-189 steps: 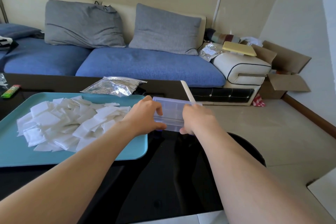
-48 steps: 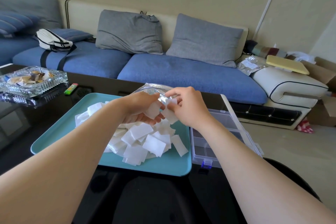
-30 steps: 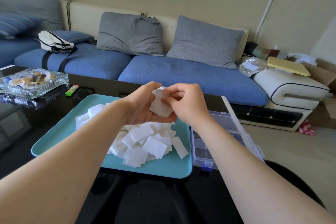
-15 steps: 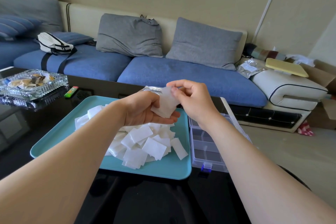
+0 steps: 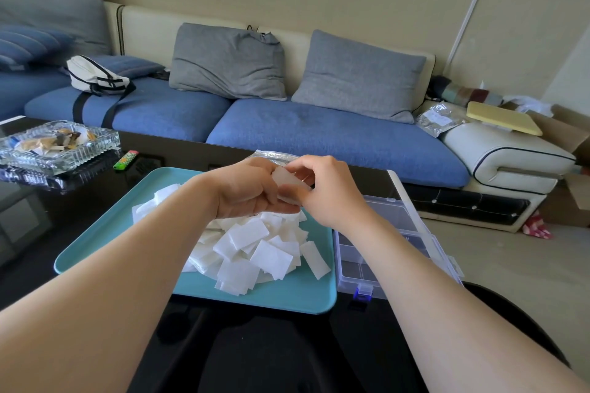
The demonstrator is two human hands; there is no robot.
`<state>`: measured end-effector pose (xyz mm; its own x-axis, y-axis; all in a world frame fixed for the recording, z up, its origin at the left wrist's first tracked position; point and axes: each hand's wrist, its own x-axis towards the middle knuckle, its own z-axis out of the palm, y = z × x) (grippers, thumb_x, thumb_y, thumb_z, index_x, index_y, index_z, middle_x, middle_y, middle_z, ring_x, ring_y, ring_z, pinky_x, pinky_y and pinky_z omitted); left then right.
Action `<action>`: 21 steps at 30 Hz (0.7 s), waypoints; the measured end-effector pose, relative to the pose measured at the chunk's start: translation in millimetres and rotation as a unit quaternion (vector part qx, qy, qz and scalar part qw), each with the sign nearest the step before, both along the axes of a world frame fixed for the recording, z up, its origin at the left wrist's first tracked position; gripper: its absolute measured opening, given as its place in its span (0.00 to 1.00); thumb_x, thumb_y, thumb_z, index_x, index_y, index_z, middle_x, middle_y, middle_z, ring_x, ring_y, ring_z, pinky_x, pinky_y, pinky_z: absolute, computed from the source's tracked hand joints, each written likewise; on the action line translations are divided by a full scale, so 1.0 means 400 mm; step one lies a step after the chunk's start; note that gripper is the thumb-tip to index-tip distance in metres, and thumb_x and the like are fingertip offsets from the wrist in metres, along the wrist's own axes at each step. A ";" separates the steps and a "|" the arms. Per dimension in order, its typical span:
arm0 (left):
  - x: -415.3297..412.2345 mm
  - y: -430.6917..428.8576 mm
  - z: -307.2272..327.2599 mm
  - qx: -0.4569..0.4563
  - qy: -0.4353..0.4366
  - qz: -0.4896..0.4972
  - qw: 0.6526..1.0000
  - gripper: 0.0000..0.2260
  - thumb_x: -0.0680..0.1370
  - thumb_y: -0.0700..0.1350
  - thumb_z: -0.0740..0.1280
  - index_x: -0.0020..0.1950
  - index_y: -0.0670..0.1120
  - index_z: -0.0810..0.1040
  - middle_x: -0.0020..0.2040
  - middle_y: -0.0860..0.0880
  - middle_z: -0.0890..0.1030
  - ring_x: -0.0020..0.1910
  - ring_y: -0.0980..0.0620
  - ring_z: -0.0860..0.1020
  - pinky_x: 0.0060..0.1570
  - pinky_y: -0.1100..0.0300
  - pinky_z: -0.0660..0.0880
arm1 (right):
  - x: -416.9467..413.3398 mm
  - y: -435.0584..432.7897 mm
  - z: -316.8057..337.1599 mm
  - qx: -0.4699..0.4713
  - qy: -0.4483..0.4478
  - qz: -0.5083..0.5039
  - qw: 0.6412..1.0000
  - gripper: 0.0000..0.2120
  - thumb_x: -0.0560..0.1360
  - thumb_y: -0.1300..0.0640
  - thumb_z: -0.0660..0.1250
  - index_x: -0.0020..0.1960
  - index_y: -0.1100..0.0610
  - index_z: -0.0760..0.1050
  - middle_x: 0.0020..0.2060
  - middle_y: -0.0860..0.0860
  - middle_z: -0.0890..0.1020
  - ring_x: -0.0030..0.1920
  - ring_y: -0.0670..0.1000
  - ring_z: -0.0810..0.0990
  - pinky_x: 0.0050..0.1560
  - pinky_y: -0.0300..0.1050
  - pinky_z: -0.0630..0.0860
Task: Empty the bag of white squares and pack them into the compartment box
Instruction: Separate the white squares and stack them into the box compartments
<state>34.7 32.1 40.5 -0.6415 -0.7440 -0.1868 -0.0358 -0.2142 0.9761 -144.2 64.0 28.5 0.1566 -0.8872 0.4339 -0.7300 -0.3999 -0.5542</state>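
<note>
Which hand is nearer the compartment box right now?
Right. The right hand hovers just left of the compartment box; the left hand is farther left, above the tray, both holding white squares.

Two bare forearms (image 5: pixel 108 290)

- One wide-angle camera sits on the person's head — it faces forward and down over the counter (image 5: pixel 95 201).
- Near: the left hand (image 5: pixel 245 191) and right hand (image 5: pixel 332 195), at mid-frame.
- Far: the sofa (image 5: pixel 319 134), beyond the counter's back edge.
</note>
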 end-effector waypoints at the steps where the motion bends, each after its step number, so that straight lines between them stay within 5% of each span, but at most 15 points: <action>1: 0.002 -0.002 -0.002 -0.001 -0.002 -0.002 1.000 0.23 0.74 0.20 0.54 0.64 0.30 0.79 0.64 0.36 0.82 0.67 0.38 0.80 0.72 0.39 0.72 | 0.000 -0.001 -0.001 0.004 -0.001 -0.002 1.000 0.16 0.74 0.51 0.81 0.60 0.51 0.85 0.46 0.42 0.84 0.46 0.44 0.82 0.48 0.40 0.81; 6: -0.006 -0.011 0.001 0.013 0.004 0.022 1.000 0.17 0.78 0.29 0.59 0.65 0.31 0.78 0.63 0.36 0.83 0.65 0.38 0.81 0.70 0.42 0.75 | -0.004 -0.003 0.003 0.024 -0.025 0.009 0.999 0.04 0.76 0.48 0.78 0.47 0.47 0.85 0.36 0.42 0.84 0.37 0.44 0.82 0.41 0.41 0.81; 8: -0.008 -0.016 0.001 0.037 0.018 0.054 0.998 0.15 0.83 0.36 0.58 0.65 0.33 0.79 0.63 0.36 0.83 0.64 0.38 0.82 0.68 0.41 0.76 | -0.007 -0.002 0.005 0.050 -0.021 0.020 0.998 0.09 0.78 0.48 0.75 0.39 0.45 0.82 0.32 0.40 0.82 0.34 0.42 0.78 0.37 0.36 0.75; 13: -0.004 -0.015 -0.005 0.017 -0.012 0.078 0.997 0.13 0.86 0.41 0.62 0.66 0.36 0.79 0.59 0.38 0.85 0.60 0.40 0.84 0.65 0.44 0.79 | -0.027 -0.016 -0.004 0.112 -0.037 -0.022 0.993 0.03 0.77 0.55 0.74 0.48 0.50 0.88 0.41 0.45 0.87 0.46 0.52 0.84 0.51 0.55 0.83; 21: -0.012 -0.022 -0.016 -0.017 -0.023 0.128 0.991 0.11 0.87 0.41 0.61 0.61 0.37 0.80 0.60 0.36 0.84 0.57 0.41 0.85 0.55 0.50 0.84 | -0.045 -0.016 0.005 0.173 -0.205 -0.079 0.960 0.05 0.76 0.54 0.76 0.52 0.50 0.87 0.46 0.45 0.89 0.49 0.47 0.86 0.51 0.44 0.83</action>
